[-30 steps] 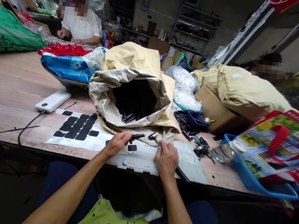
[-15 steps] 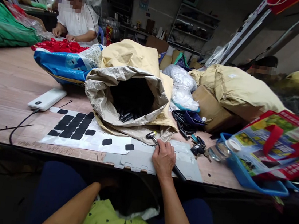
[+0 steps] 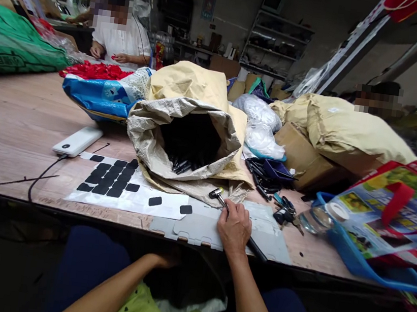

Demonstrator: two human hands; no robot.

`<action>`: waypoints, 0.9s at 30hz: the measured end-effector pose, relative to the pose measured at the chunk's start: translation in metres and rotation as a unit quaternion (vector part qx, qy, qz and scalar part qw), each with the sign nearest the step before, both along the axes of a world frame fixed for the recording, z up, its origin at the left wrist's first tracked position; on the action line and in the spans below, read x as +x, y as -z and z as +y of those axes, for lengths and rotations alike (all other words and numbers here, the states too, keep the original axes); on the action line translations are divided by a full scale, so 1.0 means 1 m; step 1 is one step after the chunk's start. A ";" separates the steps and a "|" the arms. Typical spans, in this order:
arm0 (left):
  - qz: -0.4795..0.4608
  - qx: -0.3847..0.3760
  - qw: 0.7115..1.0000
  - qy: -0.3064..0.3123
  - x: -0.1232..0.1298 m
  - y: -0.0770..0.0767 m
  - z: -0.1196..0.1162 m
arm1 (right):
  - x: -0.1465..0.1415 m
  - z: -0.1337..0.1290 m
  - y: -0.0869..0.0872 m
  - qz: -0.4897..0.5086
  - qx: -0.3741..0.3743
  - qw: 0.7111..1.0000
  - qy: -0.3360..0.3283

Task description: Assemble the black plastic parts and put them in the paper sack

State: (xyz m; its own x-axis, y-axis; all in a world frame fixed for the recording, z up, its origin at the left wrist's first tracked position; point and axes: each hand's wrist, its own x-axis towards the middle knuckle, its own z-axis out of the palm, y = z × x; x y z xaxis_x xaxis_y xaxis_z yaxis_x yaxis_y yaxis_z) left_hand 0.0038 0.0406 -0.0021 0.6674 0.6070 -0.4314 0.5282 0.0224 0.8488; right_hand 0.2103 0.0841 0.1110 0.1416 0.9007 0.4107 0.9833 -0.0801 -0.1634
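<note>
My right hand (image 3: 235, 227) is closed around a small hammer (image 3: 257, 249) with a black handle and a metal head. The hammer lies slanted over a grey flat board (image 3: 183, 229) at the table's front edge, its head pointing away from me. My left hand (image 3: 167, 261) is low, below the table edge, at the mouth of a dark open bag (image 3: 207, 307) on my lap. Its fingers are hidden in shadow. Left of the board, a white sheet (image 3: 136, 205) bears several black rounded patches (image 3: 109, 176). Beyond the board, an open paper sack (image 3: 140, 121) holds black tube-like pieces (image 3: 182, 165).
A white power bank (image 3: 78, 140) with a cable lies at left. Keys (image 3: 285, 211), a clear jar (image 3: 317, 217) and a blue tray (image 3: 377, 273) with a colourful bag (image 3: 389, 210) are at right. A co-worker (image 3: 119, 42) sits across the table behind red pieces (image 3: 97, 69).
The camera view has turned slightly left. My left hand has shifted a little to the right over the lap bag. My right hand keeps its hold on the hammer. The co-worker's hands have moved.
</note>
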 end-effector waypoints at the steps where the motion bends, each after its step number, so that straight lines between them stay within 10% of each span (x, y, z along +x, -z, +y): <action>1: 0.008 -0.022 0.999 0.036 0.001 -0.015 -0.001 | 0.000 0.000 0.000 -0.001 0.002 1.000 -0.001; 6: -0.147 -0.163 0.953 0.209 -0.017 -0.134 0.027 | 0.000 0.000 0.001 -0.003 0.003 1.000 -0.005; 10: -0.078 0.194 0.971 -0.113 -0.041 -0.198 0.098 | -0.001 0.001 0.001 -0.003 0.002 1.000 -0.003; 12: 0.070 0.368 0.883 -0.284 -0.046 -0.199 0.134 | -0.001 0.001 0.001 -0.004 0.005 1.000 -0.002; 15: 0.231 0.460 0.785 -0.345 -0.045 -0.177 0.169 | 0.000 0.002 0.001 -0.002 0.006 1.000 -0.002; 21: 0.267 0.462 0.790 -0.302 -0.048 -0.161 0.175 | 0.000 0.002 0.000 0.009 0.003 1.000 -0.002; 27: 0.098 0.497 0.824 -0.254 -0.048 -0.166 0.126 | 0.000 0.003 0.002 0.009 0.001 1.000 0.001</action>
State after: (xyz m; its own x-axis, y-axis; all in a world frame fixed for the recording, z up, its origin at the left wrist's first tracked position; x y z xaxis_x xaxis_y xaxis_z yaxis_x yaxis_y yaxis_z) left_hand -0.0444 0.1668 0.1635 0.1958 0.9046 0.3786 0.7938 -0.3729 0.4805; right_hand 0.2105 0.0872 0.1095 0.1511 0.8995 0.4099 0.9799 -0.0818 -0.1818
